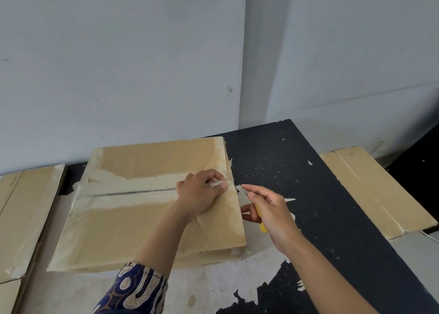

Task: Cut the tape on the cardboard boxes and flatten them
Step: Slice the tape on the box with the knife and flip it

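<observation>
A closed cardboard box (pixel 133 223) lies on the table, its top seam covered by clear tape (pixel 133 191) with a slit running along the middle. My left hand (pixel 202 194) rests on the box top near its right edge and pinches a loose end of the tape between thumb and fingers. My right hand (pixel 268 209) is just off the box's right edge and grips a yellow utility knife (pixel 261 223). The knife's blade (pixel 241 188) points at the tape end, close to my left thumb.
The black table top (pixel 332 206) is worn, with pale patches and specks. Flattened cardboard (pixel 21 218) lies at the left, and another flat piece (pixel 375 190) at the right beyond the table edge. A grey wall stands close behind.
</observation>
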Motion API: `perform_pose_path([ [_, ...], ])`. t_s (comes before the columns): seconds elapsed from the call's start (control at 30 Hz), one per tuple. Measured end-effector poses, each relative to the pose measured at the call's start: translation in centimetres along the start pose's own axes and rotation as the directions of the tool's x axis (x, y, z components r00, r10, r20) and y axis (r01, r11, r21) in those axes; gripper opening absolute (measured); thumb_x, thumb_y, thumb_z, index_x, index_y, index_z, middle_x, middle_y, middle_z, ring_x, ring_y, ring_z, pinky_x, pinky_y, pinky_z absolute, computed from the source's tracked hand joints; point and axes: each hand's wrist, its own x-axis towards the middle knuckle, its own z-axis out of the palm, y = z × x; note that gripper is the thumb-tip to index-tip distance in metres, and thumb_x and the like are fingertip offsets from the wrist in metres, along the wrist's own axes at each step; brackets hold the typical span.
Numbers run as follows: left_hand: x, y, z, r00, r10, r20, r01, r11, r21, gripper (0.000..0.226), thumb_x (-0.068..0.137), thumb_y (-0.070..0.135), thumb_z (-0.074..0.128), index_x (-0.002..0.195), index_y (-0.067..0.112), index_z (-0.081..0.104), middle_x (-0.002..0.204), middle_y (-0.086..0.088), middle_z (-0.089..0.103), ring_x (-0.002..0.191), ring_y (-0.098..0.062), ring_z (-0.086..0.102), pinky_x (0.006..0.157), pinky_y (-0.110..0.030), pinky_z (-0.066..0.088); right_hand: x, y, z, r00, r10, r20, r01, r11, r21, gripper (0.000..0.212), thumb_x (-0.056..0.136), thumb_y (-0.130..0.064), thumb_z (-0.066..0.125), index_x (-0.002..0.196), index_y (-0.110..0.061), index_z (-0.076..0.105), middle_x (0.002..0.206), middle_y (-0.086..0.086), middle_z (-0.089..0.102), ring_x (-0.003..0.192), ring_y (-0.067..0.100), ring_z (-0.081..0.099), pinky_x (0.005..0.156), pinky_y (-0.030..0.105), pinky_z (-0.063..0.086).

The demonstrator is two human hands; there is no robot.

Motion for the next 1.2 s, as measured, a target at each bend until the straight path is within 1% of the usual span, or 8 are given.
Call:
perform_pose_path([
  [0.3,-0.3,0.1,-0.2,1.000,0.001,0.005,-0.001,0.998,-0.065,0.012,0.089,0.037,0.059,0.078,0.038,0.054,0.082,0.018,0.056,0.107,-0.014,0.044,0.086,-0.027,0.014,-0.5,0.4,-0.6,0.996,-0.090,-0.012,0.090,0.996,0.009,0.024,0.097,-0.011,0.045,0.106,-0.024,0.063,0.049,-0.001,0.047,0.079,0.017,0.070,0.078,0.029,0.057],
  [0.43,-0.4,0.1,-0.3,1.000,0.006,0.010,-0.006,0.998,-0.070,0.009,0.089,0.038,0.059,0.081,0.037,0.055,0.086,0.015,0.058,0.106,-0.014,0.044,0.086,-0.027,0.013,0.9,-0.5,-0.5,0.965,-0.260,0.010,0.258,0.948,-0.186,0.022,0.097,-0.014,0.045,0.106,-0.027,0.060,0.050,-0.001,0.048,0.078,0.014,0.068,0.075,0.022,0.054],
  [0.6,-0.6,0.3,-0.4,1.000,-0.004,0.019,0.006,0.996,-0.093,0.006,0.090,0.036,0.058,0.084,0.037,0.057,0.098,0.006,0.062,0.101,-0.013,0.041,0.084,-0.027,0.013,1.7,-0.4,-0.2,0.960,-0.255,0.113,0.279,0.899,-0.339,0.024,0.096,-0.011,0.045,0.106,-0.028,0.060,0.050,-0.016,0.056,0.068,0.002,0.063,0.066,0.020,0.055],
  [0.8,-0.7,0.3,-0.4,1.000,0.004,0.022,-0.002,0.995,-0.105,0.006,0.089,0.036,0.060,0.083,0.036,0.058,0.089,0.011,0.057,0.094,-0.011,0.039,0.087,-0.028,0.016,1.7,0.4,0.1,0.937,-0.333,0.102,0.340,0.808,-0.482,0.028,0.096,-0.013,0.046,0.118,-0.019,0.062,0.083,-0.009,0.066,0.078,0.009,0.068,0.071,0.031,0.059],
  [0.93,-0.7,0.1,-1.6,0.993,0.058,0.105,-0.015,0.931,-0.365,0.008,0.072,0.045,0.068,0.072,0.038,0.063,0.066,0.021,0.050,0.077,-0.010,0.044,0.090,-0.039,0.032,1.9,0.4,0.2,0.919,-0.372,0.129,0.386,0.785,-0.486,0.027,0.096,-0.009,0.047,0.114,-0.017,0.064,0.085,-0.011,0.066,0.077,0.011,0.069,0.071,0.036,0.058],
  [1.0,-0.8,0.4,-1.5,0.997,0.046,0.058,-0.029,0.966,-0.258,0.009,0.078,0.041,0.070,0.075,0.036,0.063,0.075,0.019,0.053,0.082,-0.010,0.048,0.091,-0.039,0.029,1.6,0.5,0.2,0.938,-0.335,0.093,0.344,0.853,-0.393,0.024,0.096,-0.011,0.047,0.108,-0.024,0.064,0.084,-0.010,0.067,0.076,0.010,0.068,0.071,0.036,0.059],
  [1.1,-0.9,0.8,-0.8,0.994,0.061,-0.095,-0.064,0.998,-0.029,0.008,0.083,0.039,0.066,0.085,0.033,0.061,0.094,0.013,0.058,0.092,-0.008,0.048,0.085,-0.028,0.019,0.8,0.6,0.1,0.958,-0.286,0.027,0.283,0.923,-0.259,0.023,0.096,-0.015,0.047,0.100,-0.034,0.058,0.061,-0.012,0.062,0.062,0.001,0.062,0.065,0.024,0.055],
  [1.2,-1.3,0.5,-0.1,0.964,0.113,-0.239,-0.122,0.992,-0.022,0.018,0.073,0.035,0.076,0.081,0.030,0.061,0.083,0.018,0.055,0.088,-0.009,0.049,0.089,-0.031,0.030,0.8,0.6,-0.1,0.949,-0.316,0.000,0.302,0.908,-0.292,0.023,0.097,-0.019,0.045,0.099,-0.040,0.054,0.053,-0.005,0.054,0.068,0.000,0.064,0.065,0.017,0.050],
])
